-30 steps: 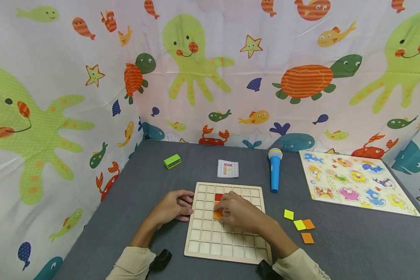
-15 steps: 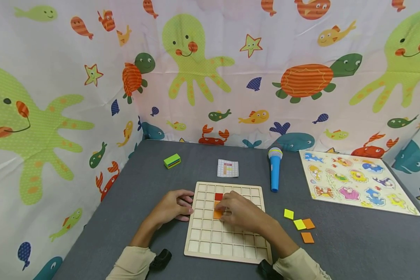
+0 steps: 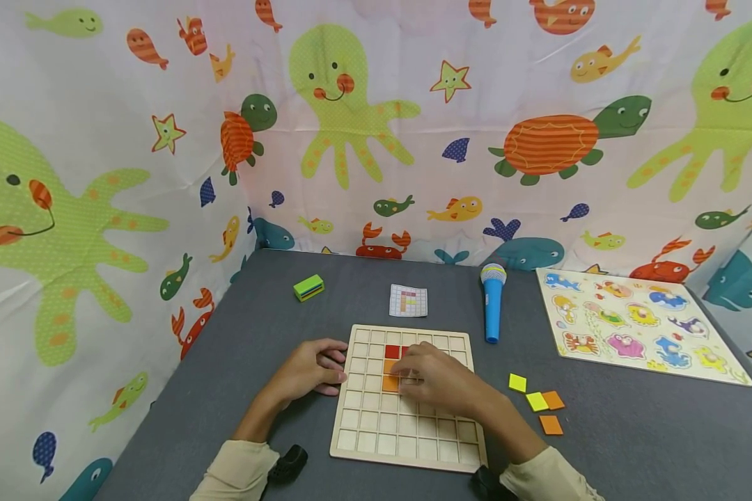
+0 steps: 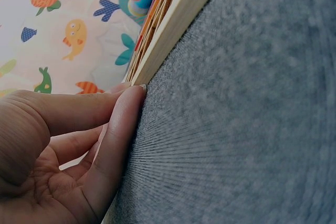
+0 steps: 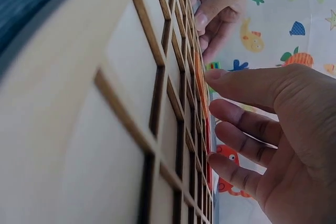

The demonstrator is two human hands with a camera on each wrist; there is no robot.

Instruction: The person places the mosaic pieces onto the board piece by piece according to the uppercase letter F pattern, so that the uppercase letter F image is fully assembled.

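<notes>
A pale wooden grid board (image 3: 366, 443) lies on the table. My left hand (image 3: 307, 370) pinches its left edge; the left wrist view has the thumb and a finger meeting at the board's wooden rim (image 4: 168, 38). Over the upper middle of the grid is my right hand (image 3: 439, 379), fingers slightly bent and spread, with nothing seen between them in the right wrist view. By its fingertips, a red tile (image 3: 391, 352) and orange tiles (image 3: 390, 383) sit in the squares. Another red tile is partly covered by the fingers.
Loose yellow tiles (image 3: 517, 383) and orange tiles (image 3: 551, 425) lie right of the board. Behind it are a printed grid card (image 3: 408, 301), a green-topped stack of tiles (image 3: 308, 288) and a blue toy microphone (image 3: 491, 309). A sea-animal puzzle board (image 3: 645, 334) lies far right.
The right hand has shifted slightly to the right, uncovering more of the red and orange tiles. The left hand stays at the board's edge.
</notes>
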